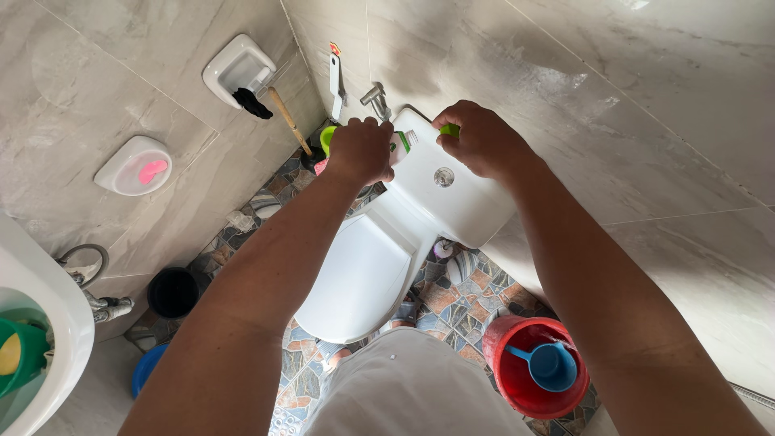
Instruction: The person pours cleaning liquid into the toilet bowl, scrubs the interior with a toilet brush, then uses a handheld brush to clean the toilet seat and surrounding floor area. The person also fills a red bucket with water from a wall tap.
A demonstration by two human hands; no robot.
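My left hand [360, 149] grips a white bottle [401, 144] with a green label, held over the white toilet tank [460, 198]. My right hand [482, 139] pinches a small green cap [450, 130] just right of the bottle's open neck. Most of the bottle is hidden behind my left fingers. Below the tank, the white toilet [355, 278] has its lid down.
A red bucket [517, 379] holding a blue scoop [551, 365] stands at the lower right. On the left sit a black bin [173, 291], a white sink [48, 323], a wall soap dish [134, 165] and a paper holder [239, 68]. A spray hose [375, 98] hangs behind the tank.
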